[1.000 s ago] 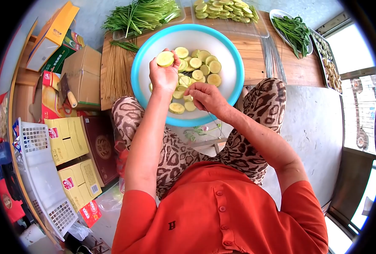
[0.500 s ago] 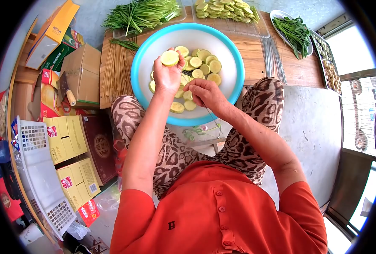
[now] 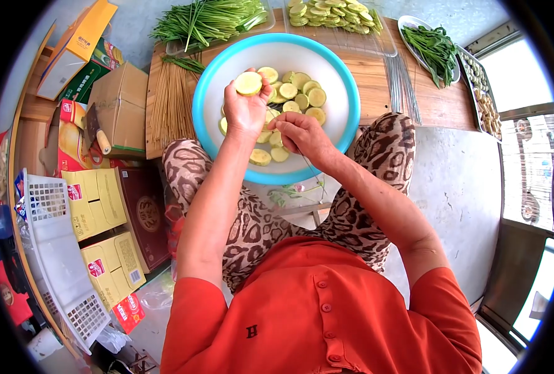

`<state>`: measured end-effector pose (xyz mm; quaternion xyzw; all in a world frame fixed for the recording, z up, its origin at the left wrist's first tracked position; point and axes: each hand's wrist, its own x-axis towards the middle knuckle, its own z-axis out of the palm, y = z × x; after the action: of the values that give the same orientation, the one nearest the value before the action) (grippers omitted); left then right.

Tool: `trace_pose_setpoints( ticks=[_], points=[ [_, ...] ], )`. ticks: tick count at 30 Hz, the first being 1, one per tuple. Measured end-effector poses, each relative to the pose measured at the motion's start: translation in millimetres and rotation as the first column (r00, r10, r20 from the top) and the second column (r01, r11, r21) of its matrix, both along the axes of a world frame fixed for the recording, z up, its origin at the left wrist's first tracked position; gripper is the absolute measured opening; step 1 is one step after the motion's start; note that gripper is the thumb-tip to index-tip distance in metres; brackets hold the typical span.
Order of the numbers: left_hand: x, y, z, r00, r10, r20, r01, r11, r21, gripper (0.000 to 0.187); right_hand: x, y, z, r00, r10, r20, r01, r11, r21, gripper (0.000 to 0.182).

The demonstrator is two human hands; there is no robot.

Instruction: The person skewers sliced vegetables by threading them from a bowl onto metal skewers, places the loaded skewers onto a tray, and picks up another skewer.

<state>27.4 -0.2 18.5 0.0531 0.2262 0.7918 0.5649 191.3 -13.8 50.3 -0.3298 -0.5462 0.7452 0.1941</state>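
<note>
My left hand (image 3: 246,115) is over the basin, closed around a round, pale green zucchini slice (image 3: 248,83) held up at its fingertips. Close beside it, my right hand (image 3: 306,135) pinches a thin skewer (image 3: 312,166), whose dark line runs out below the palm toward my lap. Its tip near the fingers is too fine to make out. Under both hands, several more zucchini slices (image 3: 316,97) lie in a white basin with a blue rim (image 3: 350,87). The basin sits between my knees, against the board's edge.
Bamboo skewers (image 3: 170,106) lie left of the basin on the wooden table (image 3: 370,93), metal skewers (image 3: 403,87) right. Behind are trays of green stalks (image 3: 208,22) and skewered slices (image 3: 336,14). Leafy greens (image 3: 432,50) fill a plate. Boxes (image 3: 118,106) and a knife (image 3: 102,140) stand left.
The left hand and its slice have shifted very slightly left and down. The right hand has moved slightly up and closer to the left hand, still pinching the skewer.
</note>
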Motion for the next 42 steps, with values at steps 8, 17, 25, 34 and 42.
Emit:
trace_pose_setpoints(
  ticks=[8, 17, 25, 34, 42],
  points=[
    [-12.2, 2.8, -10.0, 0.992, 0.065, 0.109, -0.062, 0.998, -0.030, 0.032, -6.6, -3.7, 3.0, 0.999, 0.046, -0.014, -0.046, 0.999, 0.019, 0.022],
    [-18.4, 6.4, -17.6, 0.984, 0.087, 0.155, -0.081, 0.996, -0.045, 0.035, -9.4, -7.1, 9.8, 0.999, 0.018, -0.028, -0.019, 1.000, -0.017, 0.022],
    [-10.9, 4.8, -11.8, 0.990, 0.093, 0.107, -0.088, 0.995, -0.055, 0.031, -8.5, -6.8, 6.3, 1.000, 0.000, -0.023, 0.000, 1.000, 0.005, 0.021],
    [19.1, -4.9, 0.9, 0.987, -0.133, -0.095, 0.122, 0.987, -0.109, 0.041, -15.7, 10.6, -3.8, 0.990, -0.126, -0.061, 0.130, 0.990, 0.059, 0.021],
    [-19.5, -19.5, 3.6, 0.455, -0.372, -0.809, -0.053, 0.896, -0.442, 0.037, -5.7, 25.6, -6.1, 0.977, -0.199, -0.074, 0.203, 0.978, 0.057, 0.022]
  ],
)
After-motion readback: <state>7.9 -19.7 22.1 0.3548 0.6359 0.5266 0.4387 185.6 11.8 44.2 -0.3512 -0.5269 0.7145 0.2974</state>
